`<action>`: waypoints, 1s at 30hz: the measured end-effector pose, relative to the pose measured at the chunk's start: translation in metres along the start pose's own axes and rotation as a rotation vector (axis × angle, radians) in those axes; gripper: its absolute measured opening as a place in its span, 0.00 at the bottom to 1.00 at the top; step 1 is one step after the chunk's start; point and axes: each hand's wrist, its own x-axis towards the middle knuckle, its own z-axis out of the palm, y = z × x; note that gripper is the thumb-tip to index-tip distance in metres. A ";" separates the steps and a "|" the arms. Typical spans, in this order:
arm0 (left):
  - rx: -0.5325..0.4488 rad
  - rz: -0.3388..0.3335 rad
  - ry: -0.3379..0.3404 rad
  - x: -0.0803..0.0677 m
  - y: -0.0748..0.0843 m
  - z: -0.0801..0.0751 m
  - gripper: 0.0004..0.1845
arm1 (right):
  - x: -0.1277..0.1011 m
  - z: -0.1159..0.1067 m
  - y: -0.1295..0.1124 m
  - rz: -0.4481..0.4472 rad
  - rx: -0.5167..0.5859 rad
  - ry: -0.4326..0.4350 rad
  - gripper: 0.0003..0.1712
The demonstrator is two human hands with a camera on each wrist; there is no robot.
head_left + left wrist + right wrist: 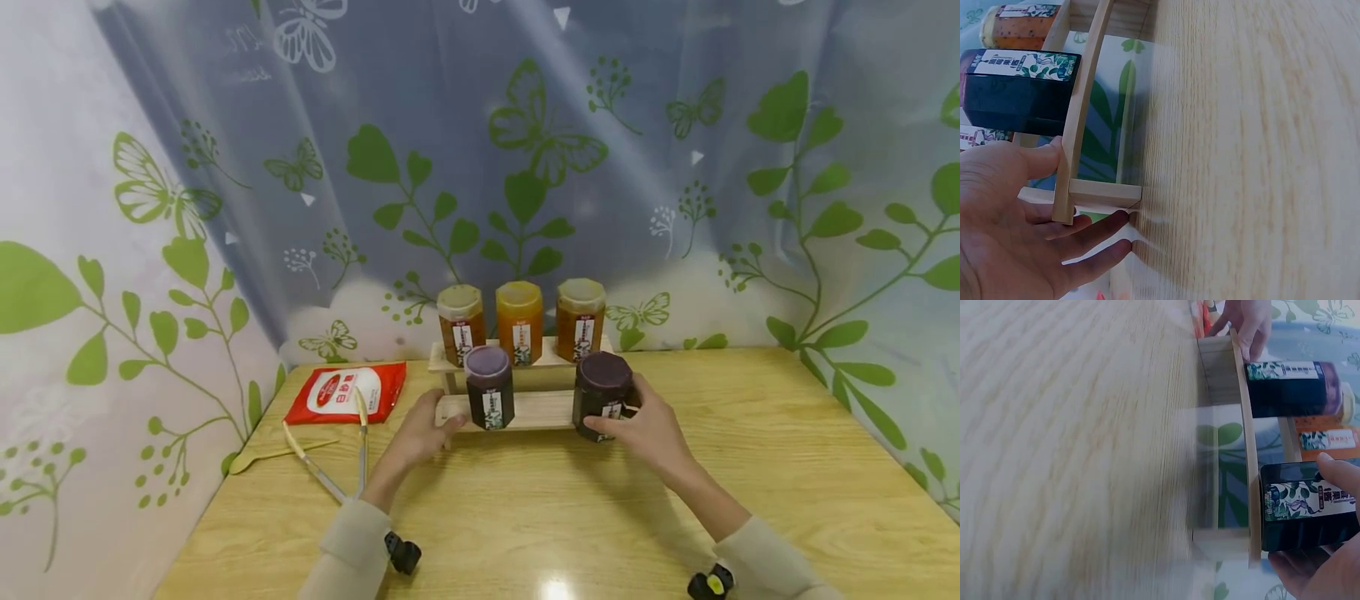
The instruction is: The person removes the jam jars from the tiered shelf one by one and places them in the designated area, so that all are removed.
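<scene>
A small two-step wooden rack [543,408] stands on the table. My left hand [422,429] holds the left end of its lower step; in the left wrist view the thumb [1044,157] lies on the board and the other fingers spread under and past its end. My right hand [652,429] grips a dark jar [602,379] with a purple lid at the right end of that step, thumb across the front, the jar's base right at the board. Another dark jar [487,392] with a lighter purple lid sits upright on the lower step, close to my left hand.
On the upper step stand an amber jar [461,333], an orange jar [519,329] and a brown-orange jar [580,329]. Left of the rack lie a red-and-white packet [390,387], tongs [363,454] and a yellow spoon [243,460]. A patterned curtain [450,208] hangs behind the table.
</scene>
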 end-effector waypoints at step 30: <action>0.024 -0.002 -0.003 0.000 0.004 -0.001 0.37 | 0.017 -0.101 0.069 0.085 -0.023 0.141 0.58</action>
